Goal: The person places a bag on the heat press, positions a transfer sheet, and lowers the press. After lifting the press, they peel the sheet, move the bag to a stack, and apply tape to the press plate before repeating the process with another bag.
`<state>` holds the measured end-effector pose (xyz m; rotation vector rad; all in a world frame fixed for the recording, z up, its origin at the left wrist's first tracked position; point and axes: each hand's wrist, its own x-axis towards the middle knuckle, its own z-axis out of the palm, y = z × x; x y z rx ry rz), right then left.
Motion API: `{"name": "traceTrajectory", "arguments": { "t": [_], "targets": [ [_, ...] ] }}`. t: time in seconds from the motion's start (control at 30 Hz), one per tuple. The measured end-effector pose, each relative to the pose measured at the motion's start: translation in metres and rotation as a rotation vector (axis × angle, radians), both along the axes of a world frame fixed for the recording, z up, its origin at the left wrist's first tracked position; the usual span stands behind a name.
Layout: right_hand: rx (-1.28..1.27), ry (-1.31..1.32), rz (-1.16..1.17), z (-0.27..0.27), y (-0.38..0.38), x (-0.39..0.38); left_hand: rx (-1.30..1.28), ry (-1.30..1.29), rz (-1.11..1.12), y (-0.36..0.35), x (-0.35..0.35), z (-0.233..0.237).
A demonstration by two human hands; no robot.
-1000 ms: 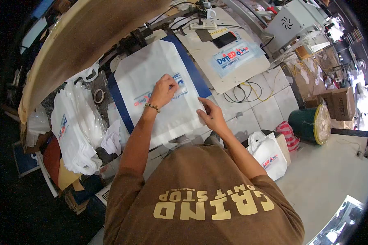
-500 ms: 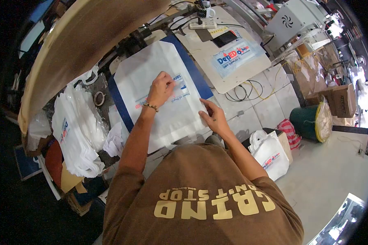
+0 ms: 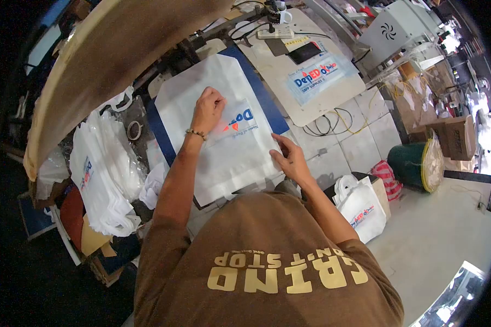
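Note:
A white cloth bag (image 3: pixel 218 169) lies flat on a dark blue board (image 3: pixel 270 117), with blue and red lettering (image 3: pixel 244 122) upside down near its middle. A faint see-through sheet seems to cover the lettering. Over the bag, my left hand (image 3: pixel 209 109), with a beaded bracelet at the wrist, has its fingers curled into a pinch beside the print. What lies between those fingertips is hidden. My right hand (image 3: pixel 290 156) rests at the bag's right edge, thumb and forefinger apart, fingertips touching the edge.
Printed white bags (image 3: pixel 95 180) are heaped at left, near a tape roll (image 3: pixel 134 130). A beige board (image 3: pixel 303 111) holds a phone (image 3: pixel 304 53), a power strip (image 3: pixel 275 34) and a printed clear sheet (image 3: pixel 322 76). A padded curved panel (image 3: pixel 93 65) looms at upper left. More bags (image 3: pixel 360 210) lie right.
My left hand has moved slightly up and left, and more of the large blue lettering shows. The right hand stays at the bag's edge. The whole view has shifted a little.

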<state>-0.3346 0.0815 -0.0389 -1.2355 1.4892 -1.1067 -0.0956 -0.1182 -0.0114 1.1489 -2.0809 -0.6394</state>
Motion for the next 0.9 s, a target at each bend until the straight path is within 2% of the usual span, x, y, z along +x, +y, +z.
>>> {"name": "traceTrajectory", "arguments": {
  "t": [0.23, 0.43, 0.5, 0.57, 0.63, 0.67, 0.7, 0.77, 0.8, 0.83, 0.87, 0.9],
  "targets": [
    [0.036, 0.085, 0.031, 0.017, -0.002, -0.001, -0.050, -0.020, 0.035, -0.018, 0.013, 0.002],
    [0.054, -0.064, 0.015, 0.003, 0.001, -0.001, -0.125, -0.021, 0.130, -0.036, 0.040, -0.009],
    [-0.020, -0.081, 0.012, -0.003, 0.001, -0.001, -0.178, -0.013, 0.164, -0.048, 0.054, -0.012],
    [0.034, -0.015, 0.018, 0.005, -0.002, -0.004, -0.318, -0.059, 0.294, -0.067, 0.086, -0.018],
    [0.091, 0.050, 0.011, 0.016, -0.010, -0.002, -0.209, 0.082, 0.339, -0.070, 0.141, -0.007],
    [0.109, 0.107, -0.023, 0.021, -0.017, 0.001, -0.302, -0.027, 0.479, -0.073, 0.177, -0.008],
    [0.132, 0.163, -0.061, 0.025, -0.023, 0.005, -0.253, -0.359, 0.419, -0.071, 0.240, -0.008],
    [0.146, 0.237, -0.125, 0.023, -0.040, 0.014, 0.176, 0.312, 0.570, -0.035, 0.285, 0.021],
    [0.105, 0.324, -0.067, 0.018, -0.046, 0.016, -0.100, -0.030, 0.520, -0.030, 0.339, -0.003],
    [0.070, 0.415, -0.011, 0.015, -0.047, 0.017, 0.138, 0.334, 0.584, 0.011, 0.310, 0.042],
    [0.088, 0.429, -0.057, 0.023, -0.042, 0.017, 0.129, 0.462, 0.596, 0.026, 0.309, 0.051],
    [0.093, 0.367, -0.034, 0.040, -0.036, 0.014, 0.304, 0.446, 0.614, 0.032, 0.348, 0.036]
  ]
}}
